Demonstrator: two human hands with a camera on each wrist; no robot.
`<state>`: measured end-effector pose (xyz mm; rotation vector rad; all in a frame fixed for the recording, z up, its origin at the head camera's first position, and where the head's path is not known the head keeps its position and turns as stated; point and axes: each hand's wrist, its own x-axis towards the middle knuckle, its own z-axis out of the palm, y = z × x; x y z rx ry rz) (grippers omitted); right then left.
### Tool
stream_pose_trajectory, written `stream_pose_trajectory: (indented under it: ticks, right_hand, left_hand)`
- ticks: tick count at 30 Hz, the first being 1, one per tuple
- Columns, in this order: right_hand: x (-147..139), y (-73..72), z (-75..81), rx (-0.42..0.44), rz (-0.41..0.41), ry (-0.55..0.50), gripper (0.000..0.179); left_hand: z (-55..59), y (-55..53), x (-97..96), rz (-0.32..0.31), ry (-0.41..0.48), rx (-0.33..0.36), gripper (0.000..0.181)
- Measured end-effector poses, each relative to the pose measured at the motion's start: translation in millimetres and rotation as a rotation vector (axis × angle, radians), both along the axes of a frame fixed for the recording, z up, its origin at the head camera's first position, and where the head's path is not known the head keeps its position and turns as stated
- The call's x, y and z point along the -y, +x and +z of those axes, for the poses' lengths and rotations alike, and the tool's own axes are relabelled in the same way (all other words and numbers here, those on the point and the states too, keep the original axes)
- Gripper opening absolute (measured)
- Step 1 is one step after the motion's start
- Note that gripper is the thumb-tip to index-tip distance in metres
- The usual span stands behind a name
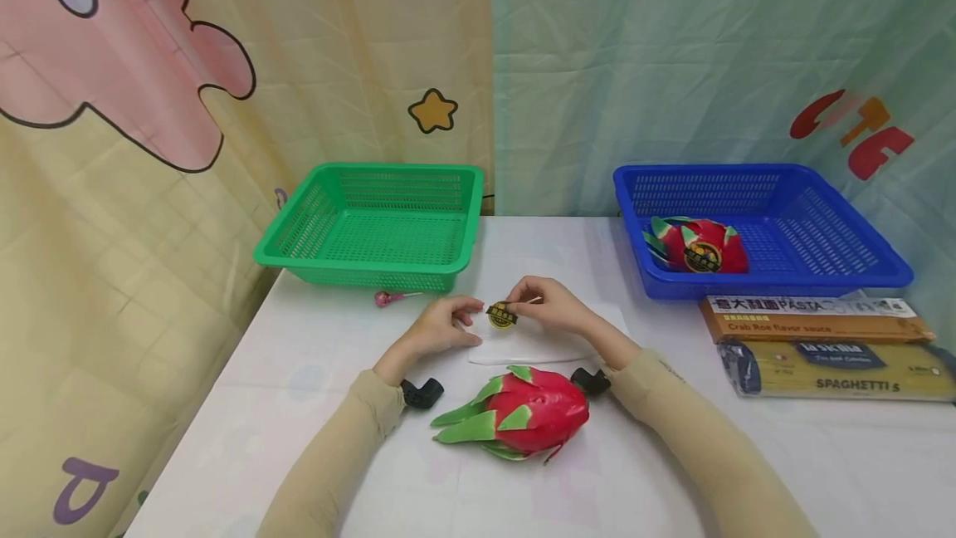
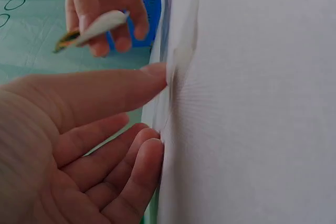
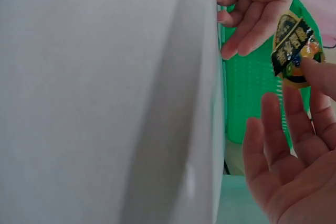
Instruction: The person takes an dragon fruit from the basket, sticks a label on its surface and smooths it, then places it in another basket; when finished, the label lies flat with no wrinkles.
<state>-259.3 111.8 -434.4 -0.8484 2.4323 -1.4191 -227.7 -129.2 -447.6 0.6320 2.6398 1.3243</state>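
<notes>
Between thumb and forefinger, my right hand [image 1: 548, 304] pinches a round black-and-gold sticker [image 1: 501, 315] over a white sheet [image 1: 538, 347]. Its printed face, with a fruit picture, shows in the right wrist view as a curled sticker [image 3: 292, 51]. My left hand [image 1: 436, 327] lies beside the sheet's left edge, thumb and fingers apart; the left wrist view shows the left thumb [image 2: 121, 90] right at that edge. Nearer me, a red dragon fruit [image 1: 545, 413] with green leaf tips lies on its side between my forearms.
A green basket [image 1: 368, 271] stands at the back left, a wrapped lollipop [image 1: 384, 298] in front of it. The blue basket [image 1: 777, 279] at back right holds another dragon fruit [image 1: 728, 249] bearing a similar sticker. A pasta box [image 1: 814, 325] and a spaghetti pack [image 1: 844, 372] lie at right.
</notes>
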Motion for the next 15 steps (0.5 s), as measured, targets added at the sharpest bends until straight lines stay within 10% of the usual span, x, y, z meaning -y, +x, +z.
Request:
stream_pose_trajectory:
  ticks: [6, 15]
  right_hand:
    - [-24, 26.9, 21.9, 0.012, -0.017, -0.122, 0.012]
    - [-48, 69.0, 42.1, 0.134, 0.083, -0.262, 0.009]
  left_hand:
    - [16.3, 25.5, -3.5, -0.045, 0.019, -0.258, 0.034]
    - [41.3, 96.3, -24.0, -0.416, -0.124, -0.35, 0.073]
